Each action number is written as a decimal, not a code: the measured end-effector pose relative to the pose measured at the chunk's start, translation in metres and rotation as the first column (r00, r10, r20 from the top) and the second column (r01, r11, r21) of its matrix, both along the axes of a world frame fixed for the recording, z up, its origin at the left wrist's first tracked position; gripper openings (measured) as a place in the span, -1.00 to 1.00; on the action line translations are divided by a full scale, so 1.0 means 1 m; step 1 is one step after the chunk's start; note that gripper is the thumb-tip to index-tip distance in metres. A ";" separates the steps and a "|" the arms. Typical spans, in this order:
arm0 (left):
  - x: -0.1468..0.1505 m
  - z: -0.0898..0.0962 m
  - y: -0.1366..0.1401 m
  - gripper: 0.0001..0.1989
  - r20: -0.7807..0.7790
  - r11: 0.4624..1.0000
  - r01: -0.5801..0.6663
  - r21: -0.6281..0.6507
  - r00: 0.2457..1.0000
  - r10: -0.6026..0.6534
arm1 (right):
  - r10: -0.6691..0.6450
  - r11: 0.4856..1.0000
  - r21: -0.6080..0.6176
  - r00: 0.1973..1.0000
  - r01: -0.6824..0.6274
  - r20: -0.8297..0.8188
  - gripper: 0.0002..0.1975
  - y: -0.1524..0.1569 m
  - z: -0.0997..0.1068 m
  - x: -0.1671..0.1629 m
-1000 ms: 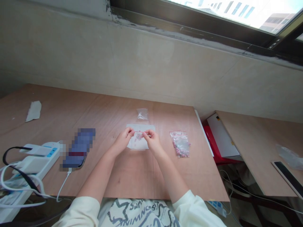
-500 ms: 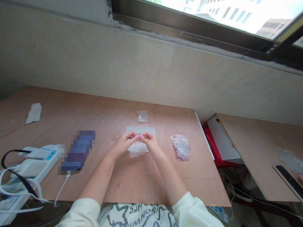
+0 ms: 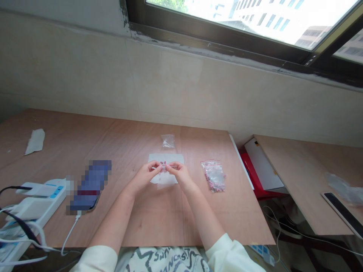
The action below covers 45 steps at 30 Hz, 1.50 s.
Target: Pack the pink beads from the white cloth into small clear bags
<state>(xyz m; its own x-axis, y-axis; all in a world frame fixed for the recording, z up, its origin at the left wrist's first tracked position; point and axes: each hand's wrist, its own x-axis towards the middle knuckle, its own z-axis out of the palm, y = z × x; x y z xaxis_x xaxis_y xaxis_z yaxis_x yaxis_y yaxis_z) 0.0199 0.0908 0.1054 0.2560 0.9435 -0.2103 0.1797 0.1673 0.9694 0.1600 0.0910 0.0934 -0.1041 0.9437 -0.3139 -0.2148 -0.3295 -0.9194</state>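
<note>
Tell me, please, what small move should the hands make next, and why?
Perhaps steady the left hand and adjust the right hand only slightly: their fingers are close together above the white sheet, near small reddish pieces, and anything pinched is too small to identify.

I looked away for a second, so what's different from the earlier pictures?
The left hand and right hand have moved closer together than a second ago, above the white sheet. Anything taken or released is too small to tell. The phone, bag of beads and small clear bag stayed put.
</note>
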 end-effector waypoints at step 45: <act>-0.032 -0.049 0.017 -0.65 -0.064 0.911 -0.385 0.149 0.916 0.397 | -0.049 0.996 -0.056 0.968 0.065 0.247 -0.78 0.024 -0.012 0.000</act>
